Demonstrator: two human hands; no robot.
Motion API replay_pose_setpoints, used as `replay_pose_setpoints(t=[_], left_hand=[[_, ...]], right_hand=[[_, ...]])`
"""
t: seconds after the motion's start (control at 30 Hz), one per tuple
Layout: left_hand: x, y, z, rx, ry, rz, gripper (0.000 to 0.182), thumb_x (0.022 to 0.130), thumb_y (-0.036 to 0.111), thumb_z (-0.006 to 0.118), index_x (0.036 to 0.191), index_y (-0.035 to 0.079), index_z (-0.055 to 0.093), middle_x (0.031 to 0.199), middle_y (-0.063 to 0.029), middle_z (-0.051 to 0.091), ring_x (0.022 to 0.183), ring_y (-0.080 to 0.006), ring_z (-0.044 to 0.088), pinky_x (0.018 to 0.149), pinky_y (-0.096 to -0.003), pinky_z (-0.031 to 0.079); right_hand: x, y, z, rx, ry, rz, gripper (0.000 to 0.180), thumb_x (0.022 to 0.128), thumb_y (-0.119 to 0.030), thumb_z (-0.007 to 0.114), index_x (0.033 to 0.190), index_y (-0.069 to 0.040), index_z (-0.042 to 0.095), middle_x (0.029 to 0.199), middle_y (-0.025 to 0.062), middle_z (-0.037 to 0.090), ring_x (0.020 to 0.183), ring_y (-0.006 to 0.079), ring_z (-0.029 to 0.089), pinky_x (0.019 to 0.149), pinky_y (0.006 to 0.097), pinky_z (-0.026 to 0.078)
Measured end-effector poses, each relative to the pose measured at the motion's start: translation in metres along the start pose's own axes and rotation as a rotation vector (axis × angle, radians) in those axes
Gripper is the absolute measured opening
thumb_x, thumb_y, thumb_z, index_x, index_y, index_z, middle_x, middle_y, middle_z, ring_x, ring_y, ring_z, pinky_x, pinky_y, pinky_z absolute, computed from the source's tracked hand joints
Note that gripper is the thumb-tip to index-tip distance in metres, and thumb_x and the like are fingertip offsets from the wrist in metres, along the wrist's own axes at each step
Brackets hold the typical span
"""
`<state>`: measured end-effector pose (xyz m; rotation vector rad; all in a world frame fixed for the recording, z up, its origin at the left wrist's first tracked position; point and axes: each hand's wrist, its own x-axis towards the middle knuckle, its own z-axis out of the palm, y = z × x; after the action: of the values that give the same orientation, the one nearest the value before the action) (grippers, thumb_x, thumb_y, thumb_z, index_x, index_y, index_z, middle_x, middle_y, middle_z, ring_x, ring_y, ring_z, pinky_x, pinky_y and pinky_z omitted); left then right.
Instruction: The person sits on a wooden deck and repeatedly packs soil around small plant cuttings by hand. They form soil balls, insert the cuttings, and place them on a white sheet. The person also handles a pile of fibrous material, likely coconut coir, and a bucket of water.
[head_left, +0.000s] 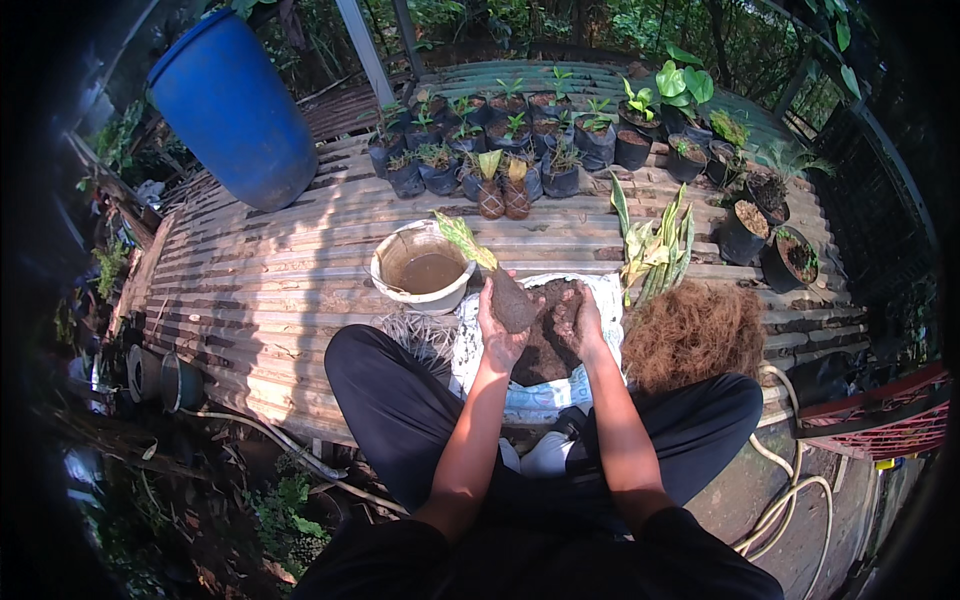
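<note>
A ball of dark, wet soil (513, 304) lies in my left hand (501, 339), held above the left part of an opened white sack (469, 352). From the ball's top a yellow-green mottled leaf cutting (466, 238) leans up to the left. My right hand (588, 324) is cupped at the right side of the sack, its soiled fingers curled around some loose soil. More dark potting soil (541, 360) fills the sack between both hands. Left of the sack stands a whitish bucket (390, 289) of murky water (431, 274).
Brown coconut fibre (694, 337) is heaped at right, below cut snake plant leaves (660, 247). Two wrapped soil balls with leaves (504, 201) stand before several potted seedlings (510, 135). A blue barrel (236, 112) stands on the corrugated sheet (300, 277); a hose (787, 487) lies lower right.
</note>
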<state>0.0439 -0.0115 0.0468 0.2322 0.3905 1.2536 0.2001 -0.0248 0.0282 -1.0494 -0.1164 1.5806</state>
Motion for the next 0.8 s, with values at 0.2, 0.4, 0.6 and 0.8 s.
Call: replay_pose_setpoints(t=[0.2, 0.4, 0.6, 0.8], left_hand=[[0.003, -0.001, -0.001, -0.044, 0.017, 0.003, 0.041, 0.098, 0.046, 0.05, 0.115, 0.01, 0.058, 0.09, -0.0046, 0.06, 0.081, -0.0206, 0.062, 0.081, -0.0443, 0.054], [0.0, 0.0, 0.005, -0.073, 0.07, 0.029, 0.038, 0.097, 0.043, 0.054, 0.113, 0.008, 0.058, 0.082, -0.0033, 0.059, 0.075, -0.0196, 0.062, 0.08, -0.05, 0.055], [0.0, 0.0, 0.008, -0.059, 0.072, 0.033, 0.039, 0.097, 0.044, 0.054, 0.112, 0.008, 0.058, 0.082, -0.0038, 0.059, 0.076, -0.0195, 0.061, 0.079, -0.0462, 0.055], [0.0, 0.0, 0.008, -0.064, 0.082, 0.026, 0.039, 0.096, 0.044, 0.054, 0.112, 0.008, 0.058, 0.081, -0.0046, 0.059, 0.076, -0.0206, 0.062, 0.078, -0.0465, 0.056]], right_hand=[[0.013, 0.0, -0.012, 0.017, -0.167, 0.109, 0.032, 0.098, -0.028, 0.059, 0.119, -0.005, 0.049, 0.092, 0.0068, 0.06, 0.069, 0.0148, 0.058, 0.054, 0.0236, 0.05], [-0.001, 0.001, 0.005, 0.058, -0.181, 0.06, 0.02, 0.099, -0.022, 0.058, 0.106, -0.004, 0.058, 0.09, 0.0071, 0.064, 0.06, 0.0093, 0.053, 0.05, 0.0178, 0.047], [0.015, 0.011, -0.018, -0.021, -0.294, 0.0, 0.017, 0.101, -0.016, 0.055, 0.108, -0.001, 0.059, 0.091, 0.0054, 0.062, 0.07, 0.0106, 0.058, 0.056, 0.0207, 0.049], [0.011, 0.009, -0.01, -0.116, -0.175, -0.059, 0.024, 0.102, -0.023, 0.053, 0.109, -0.001, 0.059, 0.092, 0.0071, 0.063, 0.07, 0.0108, 0.059, 0.054, 0.0222, 0.05]])
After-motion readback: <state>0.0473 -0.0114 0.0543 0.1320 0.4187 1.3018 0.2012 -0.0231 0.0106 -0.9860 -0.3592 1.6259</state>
